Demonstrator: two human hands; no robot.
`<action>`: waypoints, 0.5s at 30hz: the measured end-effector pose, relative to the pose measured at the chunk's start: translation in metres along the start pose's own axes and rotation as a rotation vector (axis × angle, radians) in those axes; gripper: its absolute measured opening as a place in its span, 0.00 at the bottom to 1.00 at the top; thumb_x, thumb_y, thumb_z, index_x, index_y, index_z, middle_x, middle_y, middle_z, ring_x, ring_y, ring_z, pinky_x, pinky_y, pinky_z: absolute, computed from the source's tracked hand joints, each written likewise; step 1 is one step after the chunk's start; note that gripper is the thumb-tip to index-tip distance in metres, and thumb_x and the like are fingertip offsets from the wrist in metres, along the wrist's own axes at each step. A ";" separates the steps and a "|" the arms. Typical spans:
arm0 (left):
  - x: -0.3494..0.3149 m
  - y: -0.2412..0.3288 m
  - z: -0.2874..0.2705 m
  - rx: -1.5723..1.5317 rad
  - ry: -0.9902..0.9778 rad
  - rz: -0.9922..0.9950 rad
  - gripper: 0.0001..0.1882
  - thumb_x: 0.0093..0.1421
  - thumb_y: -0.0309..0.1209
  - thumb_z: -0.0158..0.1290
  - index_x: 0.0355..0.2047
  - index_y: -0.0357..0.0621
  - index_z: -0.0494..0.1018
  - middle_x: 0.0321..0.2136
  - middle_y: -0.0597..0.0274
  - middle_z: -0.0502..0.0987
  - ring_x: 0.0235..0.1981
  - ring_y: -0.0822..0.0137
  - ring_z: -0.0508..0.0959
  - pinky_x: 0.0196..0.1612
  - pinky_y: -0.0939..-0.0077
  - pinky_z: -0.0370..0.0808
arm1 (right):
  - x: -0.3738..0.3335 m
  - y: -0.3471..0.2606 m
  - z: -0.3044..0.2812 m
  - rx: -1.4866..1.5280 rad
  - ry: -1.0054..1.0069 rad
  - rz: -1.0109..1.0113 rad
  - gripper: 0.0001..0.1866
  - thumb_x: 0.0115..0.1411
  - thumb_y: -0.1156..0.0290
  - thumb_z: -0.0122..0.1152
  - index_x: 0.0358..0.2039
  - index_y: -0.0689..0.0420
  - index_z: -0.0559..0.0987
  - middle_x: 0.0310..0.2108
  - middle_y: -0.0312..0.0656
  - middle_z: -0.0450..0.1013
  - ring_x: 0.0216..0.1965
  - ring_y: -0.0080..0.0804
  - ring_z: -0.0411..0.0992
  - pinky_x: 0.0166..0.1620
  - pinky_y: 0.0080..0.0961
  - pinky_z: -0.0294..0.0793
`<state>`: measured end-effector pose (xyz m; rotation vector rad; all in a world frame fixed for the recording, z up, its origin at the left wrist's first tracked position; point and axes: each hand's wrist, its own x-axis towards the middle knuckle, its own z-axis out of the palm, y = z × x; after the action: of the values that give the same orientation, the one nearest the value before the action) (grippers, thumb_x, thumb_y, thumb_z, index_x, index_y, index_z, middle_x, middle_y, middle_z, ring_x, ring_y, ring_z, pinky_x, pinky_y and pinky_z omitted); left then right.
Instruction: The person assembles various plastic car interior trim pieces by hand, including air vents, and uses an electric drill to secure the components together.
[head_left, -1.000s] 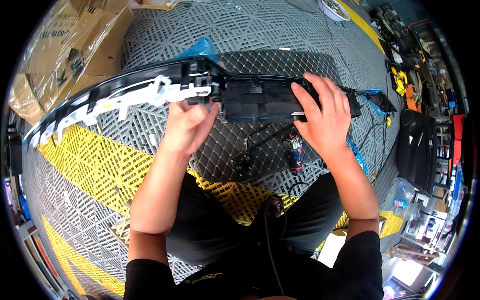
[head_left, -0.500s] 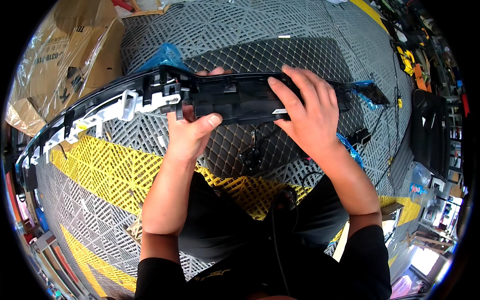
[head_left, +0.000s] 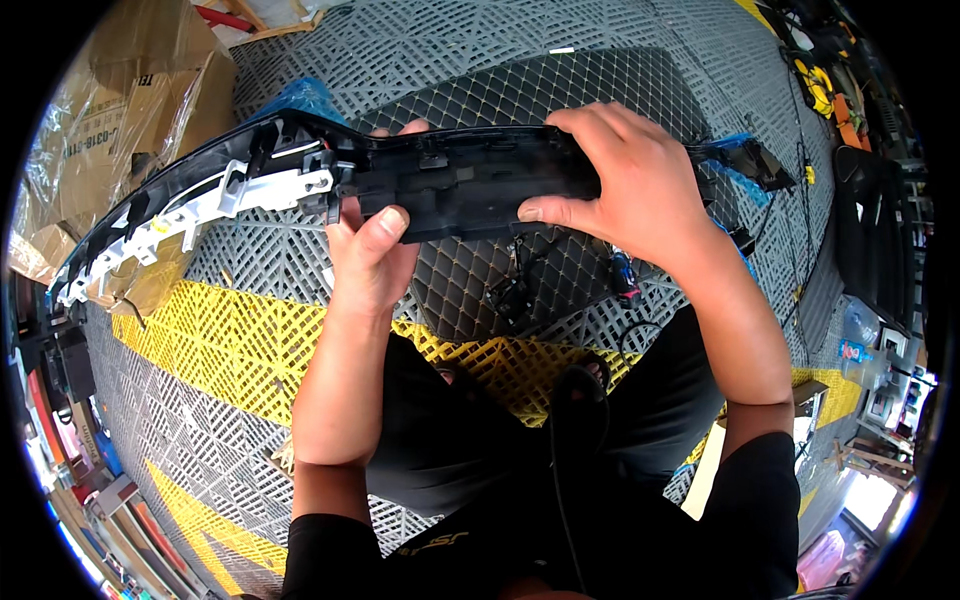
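Observation:
A long curved black plastic car trim panel [head_left: 480, 185] is held up before me, its underside with clips and recesses facing me. A white ribbed bracket [head_left: 235, 193] runs along its left stretch. My left hand [head_left: 372, 245] grips the panel just right of the bracket's end, thumb on the near edge and fingertips showing over the far edge. My right hand [head_left: 640, 185] is wrapped round the right part, thumb along the near edge and fingers over the far edge. Its palm hides some of the panel there.
Below the panel lies a black quilted mat [head_left: 450, 290] on grey and yellow grid flooring. Small black parts with wires [head_left: 510, 295] rest on it. A plastic-wrapped cardboard box [head_left: 150, 110] stands at left. At right are a plastic bottle [head_left: 858, 350] and cables.
My right hand has shifted rightward; its fingers, formerly spread over the panel's face, now wrap the far edge, with the thumb on the near edge. The left hand keeps its grip.

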<state>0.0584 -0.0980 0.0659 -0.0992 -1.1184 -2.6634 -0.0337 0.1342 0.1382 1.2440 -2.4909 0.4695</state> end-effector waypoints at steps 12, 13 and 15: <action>0.000 0.002 -0.001 0.026 0.027 0.021 0.38 0.51 0.37 0.65 0.59 0.35 0.63 0.58 0.42 0.70 0.58 0.53 0.72 0.65 0.53 0.66 | 0.004 -0.005 0.006 -0.064 -0.013 -0.020 0.39 0.43 0.32 0.67 0.40 0.57 0.78 0.29 0.38 0.77 0.32 0.36 0.80 0.34 0.32 0.80; 0.000 0.002 -0.001 0.029 0.032 0.022 0.38 0.51 0.37 0.65 0.59 0.35 0.64 0.58 0.42 0.70 0.58 0.53 0.72 0.64 0.53 0.67 | 0.004 -0.005 0.006 -0.067 -0.023 -0.016 0.39 0.43 0.32 0.67 0.40 0.57 0.79 0.29 0.38 0.77 0.31 0.36 0.80 0.34 0.31 0.80; 0.002 0.002 -0.001 0.035 0.041 0.025 0.37 0.51 0.37 0.65 0.58 0.34 0.64 0.57 0.42 0.71 0.57 0.53 0.73 0.63 0.54 0.68 | 0.005 -0.005 0.004 -0.058 -0.064 0.018 0.41 0.43 0.32 0.67 0.43 0.57 0.78 0.30 0.39 0.78 0.32 0.38 0.80 0.36 0.33 0.80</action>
<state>0.0569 -0.1005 0.0669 -0.0518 -1.1429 -2.6110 -0.0336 0.1258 0.1372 1.2332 -2.5517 0.3644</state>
